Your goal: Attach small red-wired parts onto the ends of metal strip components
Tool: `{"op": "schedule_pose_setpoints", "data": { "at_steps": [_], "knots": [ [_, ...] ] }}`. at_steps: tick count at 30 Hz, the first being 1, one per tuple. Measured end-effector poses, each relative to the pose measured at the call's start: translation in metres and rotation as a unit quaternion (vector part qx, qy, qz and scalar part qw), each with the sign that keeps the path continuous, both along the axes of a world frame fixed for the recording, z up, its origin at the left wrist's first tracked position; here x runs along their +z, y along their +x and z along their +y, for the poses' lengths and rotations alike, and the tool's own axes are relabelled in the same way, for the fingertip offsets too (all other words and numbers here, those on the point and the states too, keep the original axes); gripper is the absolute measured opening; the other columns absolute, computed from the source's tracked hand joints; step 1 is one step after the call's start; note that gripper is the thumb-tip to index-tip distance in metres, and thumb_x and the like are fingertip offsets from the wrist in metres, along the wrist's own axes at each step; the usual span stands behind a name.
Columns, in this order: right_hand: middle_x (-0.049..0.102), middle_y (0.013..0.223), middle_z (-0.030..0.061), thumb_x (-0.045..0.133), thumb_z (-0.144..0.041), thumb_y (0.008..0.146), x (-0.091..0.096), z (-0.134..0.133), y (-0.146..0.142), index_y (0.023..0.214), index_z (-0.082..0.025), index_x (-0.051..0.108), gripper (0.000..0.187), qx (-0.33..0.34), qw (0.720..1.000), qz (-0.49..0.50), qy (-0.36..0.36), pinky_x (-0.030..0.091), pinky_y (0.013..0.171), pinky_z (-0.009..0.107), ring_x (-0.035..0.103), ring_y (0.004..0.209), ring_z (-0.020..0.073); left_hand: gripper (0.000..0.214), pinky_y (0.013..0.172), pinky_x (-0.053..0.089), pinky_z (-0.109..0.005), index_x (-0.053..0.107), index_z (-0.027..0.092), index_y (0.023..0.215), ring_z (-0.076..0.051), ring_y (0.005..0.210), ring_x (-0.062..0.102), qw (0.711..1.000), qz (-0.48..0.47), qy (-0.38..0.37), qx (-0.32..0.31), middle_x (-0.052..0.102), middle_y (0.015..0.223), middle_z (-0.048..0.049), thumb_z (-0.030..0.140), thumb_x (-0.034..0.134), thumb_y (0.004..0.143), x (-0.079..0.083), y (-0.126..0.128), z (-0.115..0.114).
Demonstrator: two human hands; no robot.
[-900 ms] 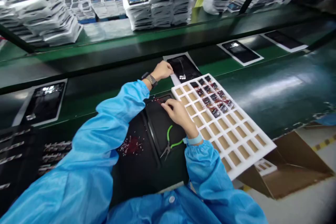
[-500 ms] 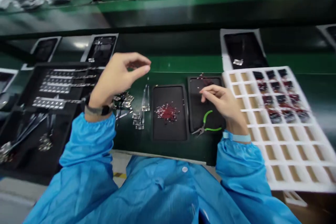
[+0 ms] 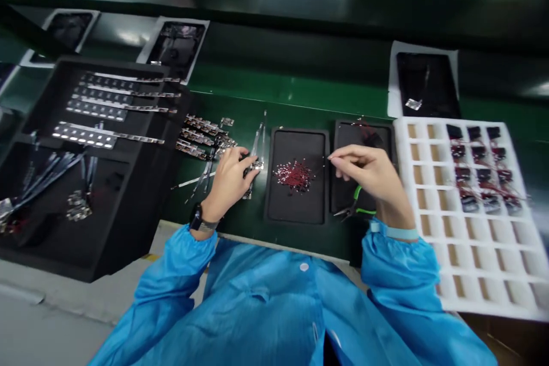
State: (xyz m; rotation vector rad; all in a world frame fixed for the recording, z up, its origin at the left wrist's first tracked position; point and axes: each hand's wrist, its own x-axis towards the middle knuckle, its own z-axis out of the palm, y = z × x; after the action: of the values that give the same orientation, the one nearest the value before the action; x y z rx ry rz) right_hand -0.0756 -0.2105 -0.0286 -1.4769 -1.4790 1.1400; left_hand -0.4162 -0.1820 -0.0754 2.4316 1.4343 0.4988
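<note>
Head view: left hand pinches a small metal clip; right hand, fingertips pinched together, hovers just right of the red parts, trayed between both hands for easy reach.

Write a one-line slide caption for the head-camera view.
Left hand at small metal parts, right hand pinched over a black tray, red parts between, foam tray at right.

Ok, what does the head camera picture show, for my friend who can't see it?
A person in a blue coat works at a green bench: the left hand touches small metal strips, the right hand pinches its fingers above a black tray beside a pile of tiny red parts. A white foam grid lies to the right.
</note>
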Motion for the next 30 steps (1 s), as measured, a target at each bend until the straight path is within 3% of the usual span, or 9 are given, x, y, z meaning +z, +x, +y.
{"op": "schedule_pose_setpoints", "data": {
  "at_steps": [3, 8, 12, 16, 18, 21, 24, 27, 30],
  "knots": [
    [0.070, 0.069, 0.0026, 0.079, -0.039, 0.091, -0.003, -0.001, -0.010, 0.095, -0.016, 0.080, 0.023, 0.018, 1.000, 0.002, 0.020, 0.046, 0.061, 0.028, 0.062, 0.062, 0.0150, 0.020, 0.101, 0.052, -0.050, 0.077, 0.015, 0.113, -0.033, 0.111, 0.057, 1.000, -0.002, 0.011, -0.019, 0.064, 0.125, -0.0163, 0.023, 0.066, 0.098, -0.007, 0.002, 0.003],
    [0.059, 0.066, -0.0019, 0.075, -0.035, 0.094, -0.010, -0.003, -0.018, 0.094, -0.015, 0.080, 0.021, 0.023, 0.998, -0.001, 0.059, 0.039, 0.063, 0.027, 0.051, 0.063, 0.0115, 0.006, 0.101, 0.051, -0.050, 0.069, 0.018, 0.101, -0.034, 0.114, 0.060, 0.998, -0.039, 0.005, -0.045, 0.067, 0.120, -0.0151, 0.021, 0.065, 0.097, -0.007, 0.000, 0.010],
    [0.051, 0.062, -0.0044, 0.074, -0.033, 0.094, -0.011, -0.006, -0.022, 0.092, -0.014, 0.079, 0.020, 0.018, 0.998, 0.013, 0.055, 0.034, 0.060, 0.027, 0.043, 0.060, 0.0099, 0.008, 0.097, 0.051, -0.043, 0.065, 0.019, 0.092, -0.028, 0.102, 0.066, 0.994, -0.098, -0.012, -0.052, 0.073, 0.102, -0.0091, 0.017, 0.060, 0.099, 0.003, 0.003, 0.012],
    [0.054, 0.062, -0.0037, 0.075, -0.032, 0.092, -0.010, -0.008, -0.025, 0.090, -0.014, 0.079, 0.019, 0.011, 0.999, 0.024, 0.041, 0.033, 0.057, 0.026, 0.042, 0.058, 0.0096, 0.007, 0.085, 0.054, -0.034, 0.070, 0.019, 0.091, -0.021, 0.087, 0.070, 0.981, -0.178, -0.077, 0.019, 0.076, 0.092, -0.0054, 0.024, 0.069, 0.096, 0.023, 0.010, 0.010],
    [0.059, 0.064, -0.0019, 0.075, -0.031, 0.092, -0.008, -0.008, -0.028, 0.089, -0.014, 0.079, 0.018, 0.014, 0.999, 0.022, 0.039, 0.036, 0.057, 0.026, 0.046, 0.060, 0.0104, 0.009, 0.081, 0.055, -0.031, 0.074, 0.019, 0.092, -0.020, 0.082, 0.071, 0.954, -0.251, -0.158, 0.046, 0.077, 0.090, -0.0048, 0.028, 0.076, 0.091, 0.033, 0.018, 0.009],
    [0.067, 0.070, 0.0013, 0.075, -0.029, 0.092, -0.004, -0.010, -0.033, 0.088, -0.014, 0.079, 0.016, 0.025, 0.999, 0.019, 0.043, 0.042, 0.061, 0.026, 0.053, 0.064, 0.0123, 0.017, 0.078, 0.056, -0.029, 0.076, 0.017, 0.093, -0.018, 0.080, 0.072, 0.881, -0.363, -0.300, 0.048, 0.077, 0.088, -0.0048, 0.030, 0.084, 0.083, 0.042, 0.036, 0.009],
    [0.070, 0.074, 0.0024, 0.074, -0.026, 0.092, -0.003, -0.011, -0.039, 0.090, -0.014, 0.080, 0.013, 0.037, 0.997, 0.012, 0.064, 0.043, 0.061, 0.026, 0.056, 0.064, 0.0122, 0.023, 0.076, 0.056, -0.028, 0.076, 0.016, 0.090, -0.016, 0.077, 0.071, 0.816, -0.423, -0.392, 0.043, 0.077, 0.085, -0.0052, 0.030, 0.089, 0.077, 0.043, 0.058, 0.013],
    [0.069, 0.073, 0.0012, 0.073, -0.023, 0.092, -0.005, -0.011, -0.042, 0.090, -0.015, 0.080, 0.011, 0.042, 0.995, -0.004, 0.087, 0.042, 0.060, 0.025, 0.054, 0.062, 0.0110, 0.025, 0.072, 0.056, -0.027, 0.076, 0.014, 0.089, -0.014, 0.071, 0.068, 0.782, -0.443, -0.437, 0.032, 0.076, 0.080, -0.0043, 0.028, 0.090, 0.074, 0.039, 0.074, 0.015],
    [0.067, 0.072, -0.0001, 0.072, -0.020, 0.092, -0.007, -0.011, -0.044, 0.089, -0.015, 0.080, 0.010, 0.054, 0.994, -0.017, 0.093, 0.041, 0.059, 0.025, 0.053, 0.061, 0.0101, 0.024, 0.067, 0.054, -0.026, 0.076, 0.014, 0.089, -0.013, 0.067, 0.067, 0.768, -0.445, -0.459, 0.024, 0.074, 0.073, -0.0031, 0.028, 0.090, 0.074, 0.036, 0.081, 0.015]
  ]
}}
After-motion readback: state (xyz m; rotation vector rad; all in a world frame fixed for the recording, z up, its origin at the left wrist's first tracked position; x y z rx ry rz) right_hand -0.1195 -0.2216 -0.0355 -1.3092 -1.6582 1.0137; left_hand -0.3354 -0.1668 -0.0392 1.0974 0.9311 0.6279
